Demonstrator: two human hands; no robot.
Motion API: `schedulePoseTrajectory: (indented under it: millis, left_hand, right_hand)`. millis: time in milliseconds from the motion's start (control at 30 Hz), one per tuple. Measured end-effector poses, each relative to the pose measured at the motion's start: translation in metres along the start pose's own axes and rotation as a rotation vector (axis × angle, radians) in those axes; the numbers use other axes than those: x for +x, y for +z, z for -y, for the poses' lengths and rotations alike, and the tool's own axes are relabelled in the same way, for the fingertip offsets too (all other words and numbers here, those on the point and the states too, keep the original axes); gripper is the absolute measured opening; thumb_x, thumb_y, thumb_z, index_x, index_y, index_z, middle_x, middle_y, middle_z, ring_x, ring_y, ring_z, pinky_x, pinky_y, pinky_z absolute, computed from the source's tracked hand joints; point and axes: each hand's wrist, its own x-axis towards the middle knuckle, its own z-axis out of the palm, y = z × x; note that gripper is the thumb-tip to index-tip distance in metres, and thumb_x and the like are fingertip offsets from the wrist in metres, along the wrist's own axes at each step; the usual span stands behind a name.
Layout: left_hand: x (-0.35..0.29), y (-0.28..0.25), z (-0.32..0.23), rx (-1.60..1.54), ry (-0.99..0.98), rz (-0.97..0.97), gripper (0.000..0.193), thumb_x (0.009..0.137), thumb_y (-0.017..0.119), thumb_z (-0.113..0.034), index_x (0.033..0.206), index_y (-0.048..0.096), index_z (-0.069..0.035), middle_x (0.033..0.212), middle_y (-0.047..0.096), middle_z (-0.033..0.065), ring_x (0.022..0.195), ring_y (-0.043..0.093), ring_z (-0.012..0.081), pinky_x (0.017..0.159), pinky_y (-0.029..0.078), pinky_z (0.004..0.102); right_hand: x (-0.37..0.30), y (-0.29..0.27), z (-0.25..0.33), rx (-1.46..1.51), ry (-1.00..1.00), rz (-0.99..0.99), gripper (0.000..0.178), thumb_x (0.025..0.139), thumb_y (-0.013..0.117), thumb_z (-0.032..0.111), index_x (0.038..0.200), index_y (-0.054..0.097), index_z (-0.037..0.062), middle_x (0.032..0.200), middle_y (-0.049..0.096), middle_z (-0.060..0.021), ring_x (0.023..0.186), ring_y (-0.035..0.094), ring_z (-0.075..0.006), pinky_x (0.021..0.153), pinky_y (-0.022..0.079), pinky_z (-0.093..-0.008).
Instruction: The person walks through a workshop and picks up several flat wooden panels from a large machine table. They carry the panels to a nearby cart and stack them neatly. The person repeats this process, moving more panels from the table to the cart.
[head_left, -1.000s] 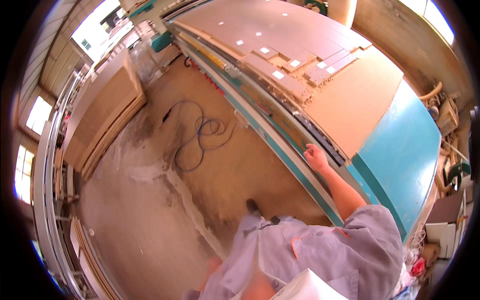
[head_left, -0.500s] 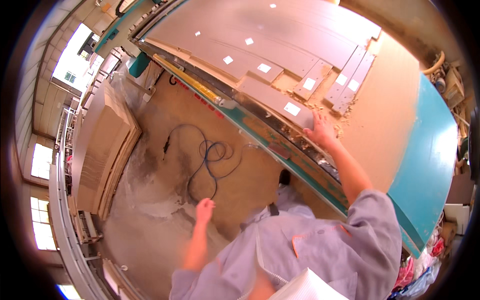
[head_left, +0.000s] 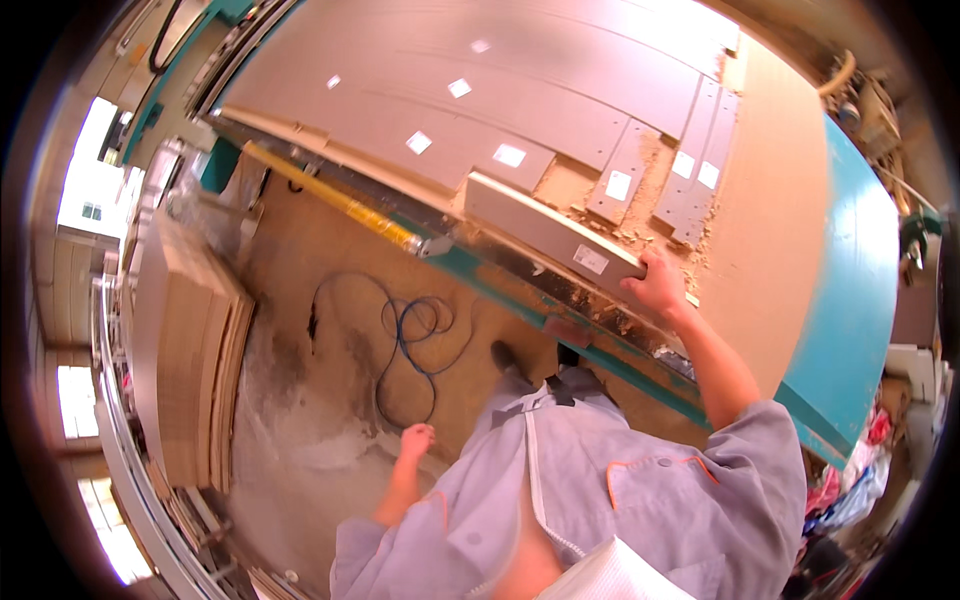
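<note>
My right hand (head_left: pixel 660 287) grips the right end of a narrow grey-brown panel (head_left: pixel 540 231) at the table's near edge. The panel is tilted up along its length, so its pale upper edge and the white label (head_left: pixel 590 260) on its face show. My left hand (head_left: pixel 417 440) hangs low over the floor, its fingers curled in and nothing seen in them. Beyond the held panel lie a short drilled strip (head_left: pixel 621 180), two longer drilled strips (head_left: pixel 690 165) and wider cut panels (head_left: pixel 400 110), several with white labels.
Wood chips (head_left: pixel 640 236) lie between the strips on the brown base board (head_left: pixel 775 190). A teal machine end (head_left: pixel 850 290) borders the right. A yellow bar (head_left: pixel 335 198) runs along the left front edge. On the floor are a coiled blue cable (head_left: pixel 400 345) and a board stack (head_left: pixel 185 350).
The narrow panel has gone from lying flat to tilted up on edge, and my right hand has closed on its end. My left hand has moved slightly down. The view has shifted.
</note>
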Motion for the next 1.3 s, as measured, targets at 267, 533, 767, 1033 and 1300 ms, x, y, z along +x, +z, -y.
schedulePoseTrajectory:
  millis: [267,533,767,1033,1300]
  left_hand:
    - [0.042,0.022,-0.198,-0.087,0.296,0.031,0.023,0.088,0.057,-0.014,0.104,0.058,0.002,0.080,0.062,0.0045,0.065,0.057,0.0091,0.056,0.044,0.0214]
    - [0.050,0.070,-0.124,0.252,0.270,0.292,0.014,0.084,0.059,-0.015,0.077,0.061,-0.003,0.067,0.058,-0.0002,0.060,0.053,0.0083,0.054,0.041,0.0223]
    - [0.002,0.059,-0.135,0.239,0.154,0.226,0.014,0.085,0.058,-0.012,0.079,0.062,0.001,0.070,0.061,0.0028,0.062,0.056,0.0105,0.056,0.046,0.0238]
    - [0.041,0.075,-0.134,0.055,0.105,0.202,0.019,0.086,0.059,-0.013,0.098,0.062,0.001,0.078,0.062,0.0051,0.065,0.058,0.0101,0.059,0.047,0.0216]
    - [0.035,0.100,-0.134,0.050,0.120,0.244,0.020,0.085,0.060,-0.012,0.099,0.061,0.002,0.079,0.062,0.0047,0.067,0.058,0.0100,0.062,0.048,0.0214]
  right_hand:
    - [-0.075,-0.036,-0.059,0.261,0.345,-0.456,0.028,0.068,0.073,0.021,0.081,0.059,0.0000,0.083,0.056,-0.0148,0.078,0.056,-0.0328,0.068,0.045,-0.0402]
    - [-0.101,-0.058,-0.158,-0.175,0.673,-0.535,0.034,0.078,0.062,0.020,0.107,0.052,0.0067,0.108,0.052,-0.0150,0.095,0.057,-0.0370,0.078,0.046,-0.0466]
    - [-0.073,-0.063,-0.163,-0.138,0.690,-0.403,0.035,0.077,0.064,0.025,0.105,0.053,0.0061,0.106,0.060,-0.0196,0.098,0.058,-0.0388,0.082,0.046,-0.0466]
    - [-0.081,-0.081,-0.180,-0.187,0.757,-0.408,0.029,0.075,0.066,0.027,0.087,0.058,0.0017,0.090,0.064,-0.0210,0.084,0.061,-0.0388,0.074,0.047,-0.0475]
    - [-0.073,-0.089,-0.239,-0.193,0.719,-0.641,0.056,0.074,0.067,0.026,0.122,0.048,0.0035,0.113,0.056,-0.0210,0.107,0.053,-0.0363,0.089,0.042,-0.0448]
